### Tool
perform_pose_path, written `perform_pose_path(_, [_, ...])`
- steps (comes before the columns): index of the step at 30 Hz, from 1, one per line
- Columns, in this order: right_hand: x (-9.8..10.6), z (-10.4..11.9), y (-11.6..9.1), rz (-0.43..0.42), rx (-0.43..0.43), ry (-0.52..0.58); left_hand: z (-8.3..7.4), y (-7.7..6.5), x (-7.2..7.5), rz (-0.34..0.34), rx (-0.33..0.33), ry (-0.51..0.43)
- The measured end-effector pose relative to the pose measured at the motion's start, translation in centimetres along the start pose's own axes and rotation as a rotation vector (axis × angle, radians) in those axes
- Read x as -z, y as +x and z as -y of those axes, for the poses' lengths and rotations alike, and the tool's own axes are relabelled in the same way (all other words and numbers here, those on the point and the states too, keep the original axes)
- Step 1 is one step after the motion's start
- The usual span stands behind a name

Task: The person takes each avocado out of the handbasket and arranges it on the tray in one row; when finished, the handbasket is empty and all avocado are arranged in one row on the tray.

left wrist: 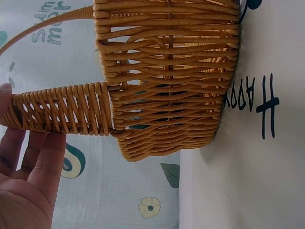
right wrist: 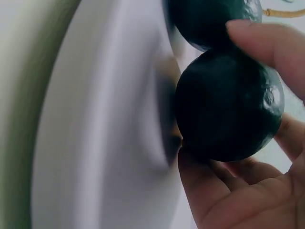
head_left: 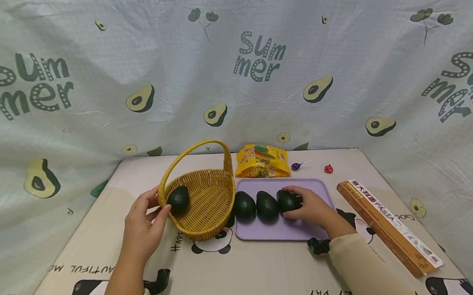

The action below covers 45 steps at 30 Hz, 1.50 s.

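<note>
My left hand (head_left: 142,230) grips the handle of a yellow-brown wicker basket (head_left: 207,204); the left wrist view shows thumb and fingers on either side of the woven handle (left wrist: 57,109). One dark green avocado (head_left: 178,200) lies inside the basket, near its left side. To the right, a lilac tray (head_left: 261,234) bears a row of avocados, the left one (head_left: 245,206) and the middle one (head_left: 267,206) untouched. Between thumb and fingers, my right hand (head_left: 312,208) holds the rightmost avocado (head_left: 288,201). In the right wrist view that avocado (right wrist: 228,105) overlaps its neighbour.
Behind the tray lies a yellow snack bag (head_left: 263,161), with a purple lollipop (head_left: 296,166) and a red lollipop (head_left: 328,168) to its right. A long pasta box (head_left: 389,226) lies slanted along the table's right side. A printed curtain (head_left: 258,110) hangs behind the table.
</note>
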State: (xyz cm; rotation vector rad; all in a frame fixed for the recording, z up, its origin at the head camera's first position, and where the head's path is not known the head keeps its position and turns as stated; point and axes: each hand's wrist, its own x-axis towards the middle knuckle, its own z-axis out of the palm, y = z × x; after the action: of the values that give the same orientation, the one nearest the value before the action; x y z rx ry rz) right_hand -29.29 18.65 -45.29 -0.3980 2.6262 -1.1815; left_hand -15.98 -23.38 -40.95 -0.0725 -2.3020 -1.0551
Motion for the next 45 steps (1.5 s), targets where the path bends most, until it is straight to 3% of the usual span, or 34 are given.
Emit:
perform_pose_path(12, [0.7,-0.2,-0.5,-0.019,0.090,0.039,-0.1,-0.1,0.0,0.003,-0.004,0.001])
perform_pose_path(21, [0.9,0.1,-0.3,-0.062,0.095,0.039,0.0,0.0,0.0,0.002,-0.004,0.007])
perform_pose_path(33, [1.0,1.9,0.3,-0.111,0.159,0.006,0.0,0.0,0.0,-0.008,-0.017,0.030])
perform_pose_path(45, [0.6,4.8,1.0,-0.117,0.207,0.151,0.2,0.1,0.0,-0.018,-0.031,0.017])
